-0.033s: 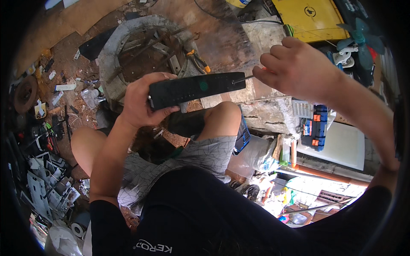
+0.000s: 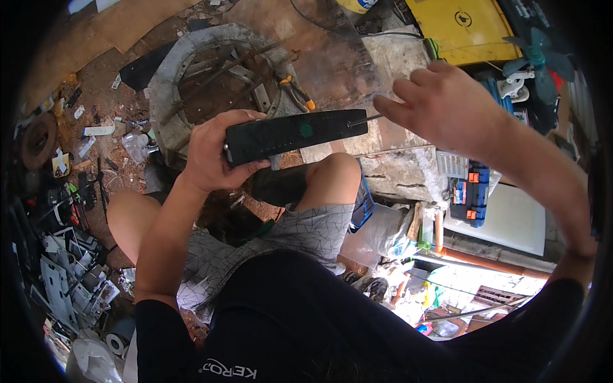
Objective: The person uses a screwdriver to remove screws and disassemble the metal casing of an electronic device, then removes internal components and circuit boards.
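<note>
Black plastic box, long and flat with a small green spot (image 2: 295,133), held level above the person's bare knees.

The left hand (image 2: 211,153) is closed around the box's left end, thumb along the near edge and fingers curled over the top. The right hand (image 2: 440,105) is bunched at the box's right end, its fingertips pinched on a thin metal rod (image 2: 365,119) that meets that end; what lies further inside the hand is hidden. Below and behind the box sits a round grey concrete ring (image 2: 167,70) filled with metal scraps, with orange-handled pliers (image 2: 299,94) at its right edge. A flat yellow case (image 2: 461,29) lies at the top right, and a blue-and-orange toolbox (image 2: 471,193) stands under the right forearm.
</note>
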